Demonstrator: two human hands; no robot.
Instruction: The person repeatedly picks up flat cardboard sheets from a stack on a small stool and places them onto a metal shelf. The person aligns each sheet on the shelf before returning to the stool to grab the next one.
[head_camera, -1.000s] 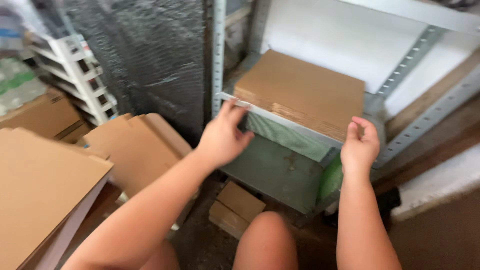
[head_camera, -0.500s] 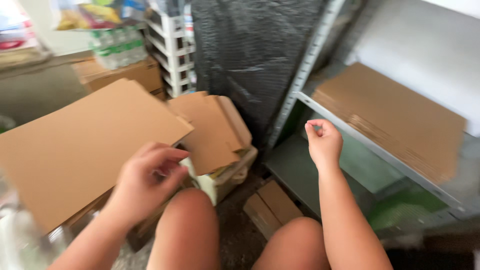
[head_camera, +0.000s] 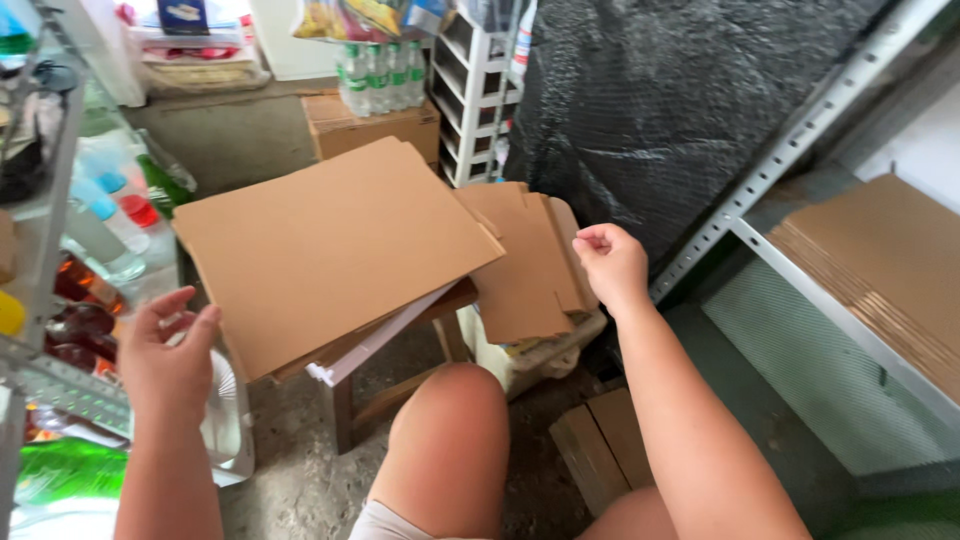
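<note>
A large flat stack of brown cardboard sheets (head_camera: 330, 245) lies tilted on a small wooden stool (head_camera: 400, 380) in front of me. My left hand (head_camera: 165, 350) is open, fingers spread, just off the stack's near left corner, not holding it. My right hand (head_camera: 612, 262) hovers with fingers loosely curled and empty beside a smaller pile of folded cardboard blanks (head_camera: 525, 255) that rests on a white container (head_camera: 545, 350). My bare knee (head_camera: 445, 420) is below the stool.
A metal shelf (head_camera: 800, 270) on the right carries another cardboard stack (head_camera: 890, 260). Black bubble wrap (head_camera: 660, 100) hangs behind. A white rack (head_camera: 470, 90), water bottles (head_camera: 385, 75) on a box (head_camera: 370, 125), and a shelf of bottles (head_camera: 80, 260) at left. Wooden blocks (head_camera: 600, 450) lie on the floor.
My view swung left from the metal shelf to the stool. Both hands left the shelf's cardboard stack; the left hand now reaches toward the big cardboard stack, the right hovers by the smaller pile.
</note>
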